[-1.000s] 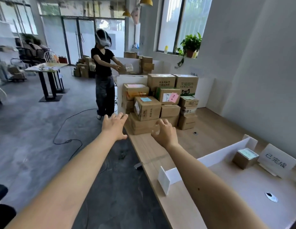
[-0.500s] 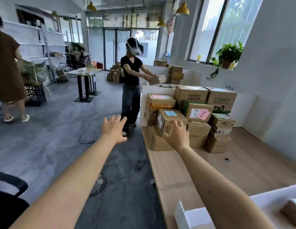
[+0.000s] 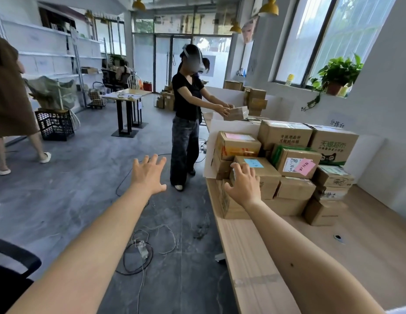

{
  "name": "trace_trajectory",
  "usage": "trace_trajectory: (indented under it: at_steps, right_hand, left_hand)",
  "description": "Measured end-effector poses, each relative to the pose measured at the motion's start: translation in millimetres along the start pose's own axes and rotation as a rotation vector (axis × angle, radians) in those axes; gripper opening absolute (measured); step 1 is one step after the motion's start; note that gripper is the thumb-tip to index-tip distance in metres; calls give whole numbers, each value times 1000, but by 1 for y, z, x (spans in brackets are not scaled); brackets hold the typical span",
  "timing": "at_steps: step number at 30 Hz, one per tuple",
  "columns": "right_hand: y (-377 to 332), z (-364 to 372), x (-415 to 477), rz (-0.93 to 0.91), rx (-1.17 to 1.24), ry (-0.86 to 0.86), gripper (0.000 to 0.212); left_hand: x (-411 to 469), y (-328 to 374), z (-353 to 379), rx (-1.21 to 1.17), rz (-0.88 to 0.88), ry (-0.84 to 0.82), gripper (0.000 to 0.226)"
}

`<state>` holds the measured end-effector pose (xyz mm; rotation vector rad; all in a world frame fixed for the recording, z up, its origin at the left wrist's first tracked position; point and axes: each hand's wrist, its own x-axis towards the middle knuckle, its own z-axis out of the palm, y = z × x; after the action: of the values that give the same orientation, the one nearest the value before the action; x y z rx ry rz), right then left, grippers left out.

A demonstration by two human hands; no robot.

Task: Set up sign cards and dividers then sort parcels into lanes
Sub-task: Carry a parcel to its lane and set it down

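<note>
Our right hand lies spread, fingers fanned and thumb held wide, with the fingertips touching the near upper edge of a brown cardboard parcel with a blue sticker on its lid; nothing is pinched or wrapped. That parcel sits directly under our fingers, at the near left corner of the pile, on top of a wide, low brown carton. Just right of the hand lies a brown box with a white label and a pink note; beyond that stands a tall carton printed with green letters and a black cat; more plain boxes are stacked below and behind. The whole pile rests on a pale wooden tabletop that runs back under our right forearm; a white board stands upright behind the pile. Our left hand hovers well to the left of the right hand, over the grey floor, fingers splayed and holding nothing. Ahead of it a person in a black top holds a small brown box in both hands; below our left arm, loose cables coil on the floor.
</note>
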<state>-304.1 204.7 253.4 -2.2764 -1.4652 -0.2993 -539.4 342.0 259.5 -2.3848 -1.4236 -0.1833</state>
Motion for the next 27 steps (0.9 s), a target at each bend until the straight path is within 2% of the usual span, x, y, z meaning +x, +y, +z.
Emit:
trace_trajectory:
  at_steps: [10, 14, 20, 27]
  right_hand:
    - [-44, 42, 96, 99, 17, 14, 60]
    - [-54, 55, 122, 67, -80, -16, 63]
    - [-64, 76, 156, 108, -45, 3, 51]
    - [-71, 105, 163, 130, -66, -33, 48]
  left_hand:
    - [108, -43, 43, -75, 15, -9, 94]
    - [144, -53, 55, -101, 63, -67, 96]
    - [183, -63, 77, -96, 143, -79, 97]
    - [204, -66, 95, -229, 184, -103, 92]
